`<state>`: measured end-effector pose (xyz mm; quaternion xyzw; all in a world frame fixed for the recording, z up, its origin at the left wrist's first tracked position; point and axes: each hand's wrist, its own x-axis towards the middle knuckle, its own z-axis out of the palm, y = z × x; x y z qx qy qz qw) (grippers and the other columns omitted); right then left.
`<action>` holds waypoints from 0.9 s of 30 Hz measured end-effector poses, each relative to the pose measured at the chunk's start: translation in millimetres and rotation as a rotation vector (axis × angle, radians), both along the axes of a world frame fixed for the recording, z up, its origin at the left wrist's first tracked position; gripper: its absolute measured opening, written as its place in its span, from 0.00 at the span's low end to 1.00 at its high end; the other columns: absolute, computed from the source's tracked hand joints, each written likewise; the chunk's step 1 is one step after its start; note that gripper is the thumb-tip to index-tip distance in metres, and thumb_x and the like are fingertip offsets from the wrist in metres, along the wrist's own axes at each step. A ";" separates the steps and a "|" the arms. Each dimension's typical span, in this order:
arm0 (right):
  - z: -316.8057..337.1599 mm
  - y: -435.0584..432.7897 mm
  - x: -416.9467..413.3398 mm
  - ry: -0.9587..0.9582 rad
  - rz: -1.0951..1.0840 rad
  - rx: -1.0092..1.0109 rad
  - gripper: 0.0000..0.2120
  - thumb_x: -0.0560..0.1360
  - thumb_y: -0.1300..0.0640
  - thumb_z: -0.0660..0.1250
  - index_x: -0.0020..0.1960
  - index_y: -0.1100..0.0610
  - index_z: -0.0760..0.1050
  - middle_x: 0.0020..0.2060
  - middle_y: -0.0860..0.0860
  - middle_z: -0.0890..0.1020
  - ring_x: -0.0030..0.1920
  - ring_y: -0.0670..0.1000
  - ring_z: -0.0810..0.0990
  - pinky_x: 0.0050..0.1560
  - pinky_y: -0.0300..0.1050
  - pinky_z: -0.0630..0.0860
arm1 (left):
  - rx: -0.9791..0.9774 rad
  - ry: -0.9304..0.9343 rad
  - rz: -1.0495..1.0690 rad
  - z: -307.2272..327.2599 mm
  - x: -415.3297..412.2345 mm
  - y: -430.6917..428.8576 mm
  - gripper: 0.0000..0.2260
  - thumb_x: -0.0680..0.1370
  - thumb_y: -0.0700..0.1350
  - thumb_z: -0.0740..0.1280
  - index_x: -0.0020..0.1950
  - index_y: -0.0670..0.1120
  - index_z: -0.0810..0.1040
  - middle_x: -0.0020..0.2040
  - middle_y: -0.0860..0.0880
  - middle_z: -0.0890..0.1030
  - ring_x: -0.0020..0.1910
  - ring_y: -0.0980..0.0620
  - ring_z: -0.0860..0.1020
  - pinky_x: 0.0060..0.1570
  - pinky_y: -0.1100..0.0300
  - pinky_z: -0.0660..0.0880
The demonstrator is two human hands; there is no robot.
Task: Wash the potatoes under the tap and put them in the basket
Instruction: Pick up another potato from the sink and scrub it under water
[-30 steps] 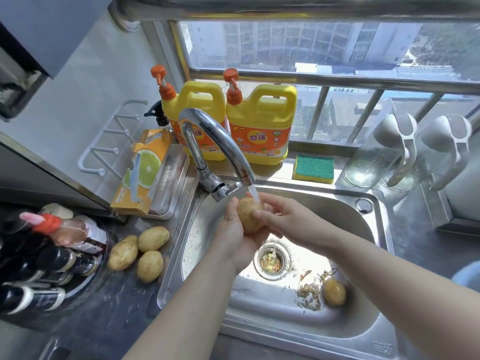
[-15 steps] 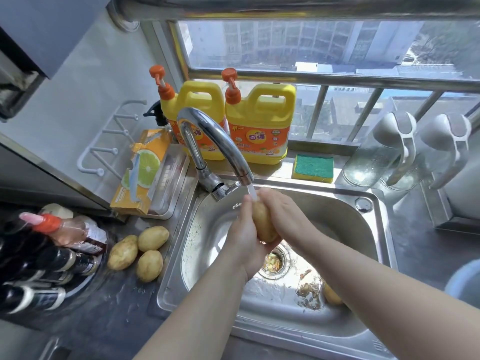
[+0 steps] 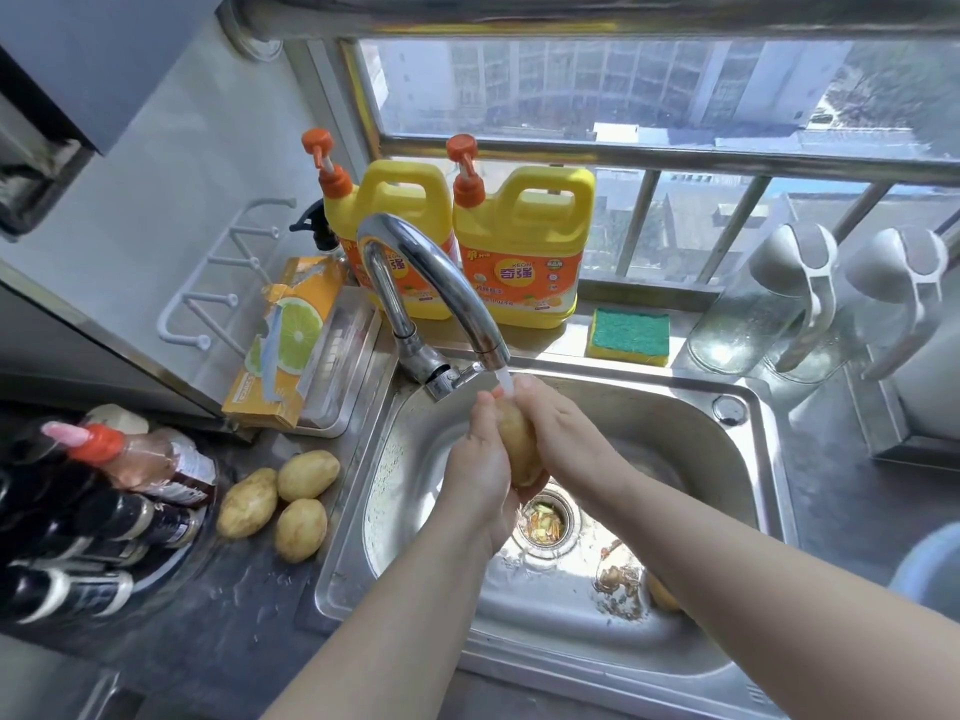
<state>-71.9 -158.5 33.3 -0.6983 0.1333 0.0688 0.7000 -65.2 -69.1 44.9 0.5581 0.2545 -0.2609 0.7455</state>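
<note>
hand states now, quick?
Left hand: holding the potato.
Right hand: holding the same potato, under the tap.

The potato (image 3: 519, 444) is being turned from a broadside to an upright position and is being clasped more closely between the left hand (image 3: 480, 470) and the right hand (image 3: 566, 433). The second potato (image 3: 662, 595), near right, is being covered by the right forearm (image 3: 727, 574).

Two yellow detergent jugs (image 3: 524, 241) with orange pumps stand on the sill, a green-topped sponge (image 3: 628, 335) just right of them. An orange box (image 3: 288, 345) leans in a clear tray (image 3: 349, 366) at left, a white wall rack (image 3: 208, 298) above it. Dark bottles (image 3: 104, 517) far left. Two glass pitchers (image 3: 727, 330) at right. Scraps in the strainer (image 3: 571, 527).
</note>
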 end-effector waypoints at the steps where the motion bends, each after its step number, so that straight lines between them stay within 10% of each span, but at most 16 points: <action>1: 1.2 -0.9 -1.9 0.006 0.040 0.005 0.16 0.86 0.53 0.55 0.57 0.63 0.77 0.47 0.52 0.79 0.47 0.47 0.77 0.43 0.40 0.75 | -0.004 0.005 0.006 0.0 1.7 1.5 0.18 0.84 0.58 0.56 0.48 0.48 0.78 0.38 0.45 0.86 0.43 0.45 0.83 0.58 0.40 0.77; 9: 3.3 -0.7 -4.1 0.064 -0.006 0.115 0.11 0.84 0.51 0.60 0.57 0.56 0.77 0.46 0.51 0.79 0.37 0.45 0.79 0.30 0.40 0.73 | 0.124 -0.086 -0.078 -11.6 4.7 1.4 0.22 0.84 0.58 0.56 0.42 0.47 0.82 0.33 0.45 0.83 0.35 0.47 0.81 0.45 0.47 0.79; 17: 2.1 -9.8 -11.5 0.039 0.215 0.111 0.15 0.84 0.54 0.61 0.69 0.53 0.68 0.53 0.52 0.77 0.47 0.41 0.79 0.46 0.34 0.75 | 0.038 0.081 -0.032 -7.2 11.1 7.7 0.21 0.83 0.61 0.55 0.49 0.48 0.81 0.42 0.42 0.86 0.46 0.42 0.83 0.53 0.43 0.78; 27: 7.7 -2.9 -1.1 0.091 -0.052 0.122 0.15 0.86 0.54 0.56 0.49 0.52 0.80 0.42 0.50 0.82 0.40 0.46 0.80 0.35 0.39 0.77 | 0.130 -0.093 -0.080 -8.7 6.6 2.4 0.18 0.84 0.58 0.57 0.48 0.48 0.79 0.40 0.41 0.83 0.41 0.43 0.82 0.48 0.45 0.79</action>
